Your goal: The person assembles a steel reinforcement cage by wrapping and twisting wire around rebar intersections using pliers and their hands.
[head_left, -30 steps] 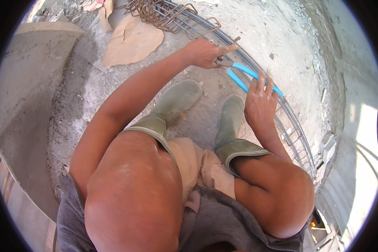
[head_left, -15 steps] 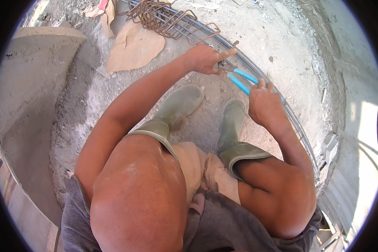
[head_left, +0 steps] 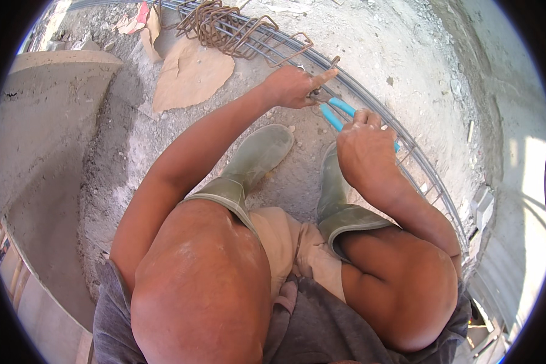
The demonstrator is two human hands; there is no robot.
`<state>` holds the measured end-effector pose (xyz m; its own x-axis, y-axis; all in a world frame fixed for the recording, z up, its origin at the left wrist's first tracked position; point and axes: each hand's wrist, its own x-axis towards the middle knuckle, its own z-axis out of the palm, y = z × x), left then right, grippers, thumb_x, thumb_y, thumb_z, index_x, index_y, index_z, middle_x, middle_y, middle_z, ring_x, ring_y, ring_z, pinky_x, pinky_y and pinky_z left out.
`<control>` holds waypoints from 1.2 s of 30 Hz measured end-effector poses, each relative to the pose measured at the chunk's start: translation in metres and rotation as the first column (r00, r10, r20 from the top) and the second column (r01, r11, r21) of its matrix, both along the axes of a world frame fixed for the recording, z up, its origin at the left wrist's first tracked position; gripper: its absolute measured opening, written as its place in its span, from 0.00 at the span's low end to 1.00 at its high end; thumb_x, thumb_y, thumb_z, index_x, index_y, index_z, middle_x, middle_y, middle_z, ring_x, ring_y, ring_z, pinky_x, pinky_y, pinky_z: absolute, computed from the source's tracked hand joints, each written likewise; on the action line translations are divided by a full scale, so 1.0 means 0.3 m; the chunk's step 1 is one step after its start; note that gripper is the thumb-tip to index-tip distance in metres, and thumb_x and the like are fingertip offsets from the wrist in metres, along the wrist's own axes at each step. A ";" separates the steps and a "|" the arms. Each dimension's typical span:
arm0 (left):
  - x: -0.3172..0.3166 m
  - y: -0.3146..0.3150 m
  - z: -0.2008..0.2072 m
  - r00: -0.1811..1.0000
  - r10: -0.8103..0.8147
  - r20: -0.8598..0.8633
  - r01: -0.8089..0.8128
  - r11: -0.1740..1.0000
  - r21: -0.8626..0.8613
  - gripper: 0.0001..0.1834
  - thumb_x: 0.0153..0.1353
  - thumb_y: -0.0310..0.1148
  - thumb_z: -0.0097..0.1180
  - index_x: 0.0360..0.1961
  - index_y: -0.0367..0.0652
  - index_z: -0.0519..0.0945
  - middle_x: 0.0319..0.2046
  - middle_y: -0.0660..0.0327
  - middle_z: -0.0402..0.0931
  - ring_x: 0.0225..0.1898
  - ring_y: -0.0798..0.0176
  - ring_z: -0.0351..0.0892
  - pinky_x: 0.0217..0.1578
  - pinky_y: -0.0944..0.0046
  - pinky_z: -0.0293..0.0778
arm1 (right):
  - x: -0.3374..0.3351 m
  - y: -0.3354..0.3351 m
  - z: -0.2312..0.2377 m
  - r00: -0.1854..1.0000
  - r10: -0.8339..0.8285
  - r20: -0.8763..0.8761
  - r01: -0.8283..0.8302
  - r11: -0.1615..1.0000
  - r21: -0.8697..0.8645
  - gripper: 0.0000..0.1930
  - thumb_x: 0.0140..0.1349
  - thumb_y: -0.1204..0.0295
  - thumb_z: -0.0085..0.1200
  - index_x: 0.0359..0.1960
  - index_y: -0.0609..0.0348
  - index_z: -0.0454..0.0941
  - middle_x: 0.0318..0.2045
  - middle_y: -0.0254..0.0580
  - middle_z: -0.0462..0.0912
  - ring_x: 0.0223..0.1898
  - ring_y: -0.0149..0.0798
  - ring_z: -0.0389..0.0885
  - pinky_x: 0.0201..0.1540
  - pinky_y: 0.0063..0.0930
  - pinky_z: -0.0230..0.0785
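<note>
Beside the curved bundle of steel bars (head_left: pixel 361 91), the right hand (head_left: pixel 368 142) is curled around the pliers (head_left: pixel 332 117), whose 2 blue handles stand slightly apart; any marking on them is too small to read. At the pliers' head, the left hand (head_left: pixel 294 87) has its index finger stretched toward the bars and its other fingers bent, their hold hidden. Rusty stirrups (head_left: pixel 206 27) lie beyond, near brown paper (head_left: pixel 191 73)
</note>
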<state>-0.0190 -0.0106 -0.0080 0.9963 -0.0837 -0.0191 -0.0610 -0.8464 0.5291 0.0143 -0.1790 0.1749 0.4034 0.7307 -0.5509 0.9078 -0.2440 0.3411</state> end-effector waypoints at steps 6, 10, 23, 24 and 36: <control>0.003 0.002 -0.029 1.000 0.002 0.018 -0.002 1.000 -0.021 0.39 0.64 0.52 0.54 0.72 0.56 0.54 0.23 0.52 0.81 0.23 0.45 0.81 0.26 0.50 0.77 | 0.047 -0.025 -0.013 0.981 -0.105 -0.163 0.105 0.994 -0.007 0.19 0.57 0.75 0.57 0.50 0.68 0.74 0.41 0.56 0.80 0.43 0.49 0.82 0.34 0.38 0.76; -0.002 0.004 -0.004 1.000 -0.014 -0.027 0.014 1.000 0.010 0.40 0.61 0.45 0.56 0.72 0.58 0.54 0.25 0.54 0.82 0.24 0.46 0.81 0.25 0.50 0.77 | 0.097 -0.131 -0.105 0.853 -0.337 -0.399 0.346 0.937 -0.052 0.24 0.54 0.79 0.60 0.53 0.68 0.65 0.35 0.52 0.80 0.35 0.46 0.85 0.31 0.35 0.77; -0.112 -0.183 0.167 0.883 -0.075 0.464 -0.062 0.960 0.274 0.38 0.58 0.31 0.55 0.70 0.58 0.60 0.40 0.62 0.79 0.41 0.57 0.82 0.55 0.54 0.66 | 0.022 -0.341 -0.357 -0.912 -0.063 -0.404 0.386 0.197 -0.901 0.16 0.60 0.71 0.61 0.46 0.63 0.73 0.28 0.42 0.79 0.22 0.35 0.78 0.25 0.30 0.73; -0.107 -0.231 0.158 0.856 -0.114 0.504 0.020 0.982 0.187 0.33 0.56 0.31 0.55 0.65 0.56 0.65 0.39 0.62 0.78 0.39 0.58 0.81 0.53 0.55 0.68 | 0.012 -0.349 -0.367 -0.925 -0.038 -0.379 0.366 0.190 -0.911 0.14 0.60 0.70 0.61 0.44 0.61 0.74 0.28 0.41 0.80 0.22 0.35 0.78 0.25 0.32 0.73; -0.002 -0.334 0.104 0.901 -0.433 -0.026 0.431 0.887 0.165 0.04 0.53 0.36 0.56 0.27 0.51 0.76 0.25 0.66 0.79 0.30 0.61 0.82 0.40 0.59 0.71 | -0.001 -0.353 -0.275 0.738 -0.377 -0.560 0.591 0.762 0.266 0.18 0.54 0.70 0.57 0.43 0.69 0.72 0.28 0.54 0.81 0.30 0.51 0.83 0.35 0.38 0.76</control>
